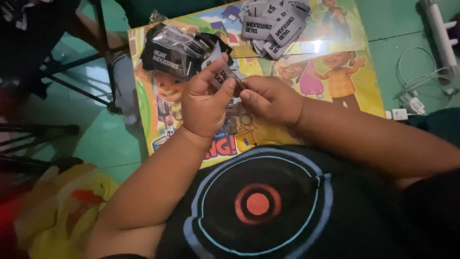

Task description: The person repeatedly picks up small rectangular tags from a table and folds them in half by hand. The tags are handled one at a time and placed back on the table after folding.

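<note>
Above the cartoon board [335, 103]: your left hand [203, 103] and right hand [270, 98] pinch one grey label [221, 74]; finished-looking grey heap [275, 24] behind, black bagged stock [175, 50] (apparently unprocessed) left.

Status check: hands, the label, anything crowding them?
Both hands pinch one grey label: left hand, right hand. Black label pile just beyond. Nothing in the way.
</note>
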